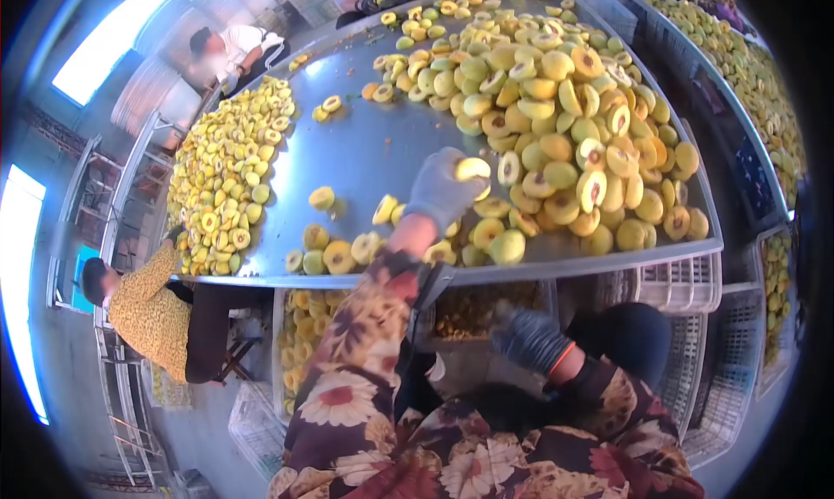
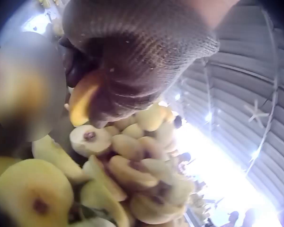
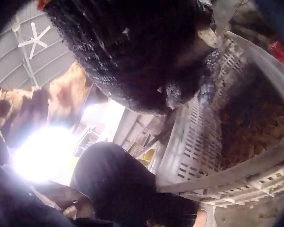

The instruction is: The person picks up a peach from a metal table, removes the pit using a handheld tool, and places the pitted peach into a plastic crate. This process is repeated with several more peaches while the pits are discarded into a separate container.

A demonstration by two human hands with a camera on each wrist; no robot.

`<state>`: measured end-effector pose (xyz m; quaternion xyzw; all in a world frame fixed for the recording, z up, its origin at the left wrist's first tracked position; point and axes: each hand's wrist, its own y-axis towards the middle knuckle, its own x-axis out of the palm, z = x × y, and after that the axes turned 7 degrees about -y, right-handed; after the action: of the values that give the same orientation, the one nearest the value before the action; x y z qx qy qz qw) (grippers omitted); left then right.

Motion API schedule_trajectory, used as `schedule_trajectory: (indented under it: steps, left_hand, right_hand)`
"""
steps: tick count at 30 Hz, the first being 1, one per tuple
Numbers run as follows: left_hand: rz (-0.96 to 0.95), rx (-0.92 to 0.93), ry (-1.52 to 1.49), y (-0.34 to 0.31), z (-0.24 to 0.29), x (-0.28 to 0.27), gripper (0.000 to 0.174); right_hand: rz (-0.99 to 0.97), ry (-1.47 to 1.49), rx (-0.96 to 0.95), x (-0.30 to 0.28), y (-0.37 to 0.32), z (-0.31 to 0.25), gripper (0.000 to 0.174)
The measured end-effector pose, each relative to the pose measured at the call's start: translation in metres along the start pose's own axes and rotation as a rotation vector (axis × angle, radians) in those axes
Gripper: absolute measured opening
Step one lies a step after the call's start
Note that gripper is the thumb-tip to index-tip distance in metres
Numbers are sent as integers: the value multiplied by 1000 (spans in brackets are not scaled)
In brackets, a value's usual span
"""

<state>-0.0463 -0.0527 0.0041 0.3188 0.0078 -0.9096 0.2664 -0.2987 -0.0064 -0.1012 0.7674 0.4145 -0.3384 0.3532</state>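
My left hand, in a grey knitted glove, grips a yellow peach half at the edge of a big heap of peach halves. In the left wrist view its curled fingers close around the yellow fruit, with cut halves showing brown centres below. Lower down, my right hand, in a dark glove, hovers beside a white crate with brown scraps inside. Its fingers look curled, and a small pale spot shows at them; I cannot tell whether it holds something.
The metal table has a raised rim, with a second heap on its left. A person in a yellow patterned top sits at the left; others work at the far side. A fruit-filled crate and white crates stand below the table edge.
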Motion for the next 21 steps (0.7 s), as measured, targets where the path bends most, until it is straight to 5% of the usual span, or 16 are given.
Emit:
schedule_trajectory:
  steps: [2,3,5,11,14,18,21]
  left_hand:
    - [-24,-401,-786,-56,19,-28,34]
    - [-63,-445,-1031,-84,17,-36,32]
    - [-136,-483,-1142,-133,-6,-39,38]
    - [127,-438,-1521,-195,-14,-27,41]
    - [126,-108,-919,-207,-13,-37,43]
    - [130,-113,-1087,-207,-46,-25,36]
    - [158,-7,-764,-209,-33,-29,36]
  right_hand:
    - [99,65,50,-18,9,-15,34]
    - [73,374,194,-21,13,-23,35]
    - [70,287,211,-25,21,-41,44]
    - [-84,146,286,-13,34,-93,45]
    - [-135,31,314,-7,36,-96,41]
    - [-173,-18,311,-12,39,-101,42]
    - [-191,-23,338,-22,44,-111,45]
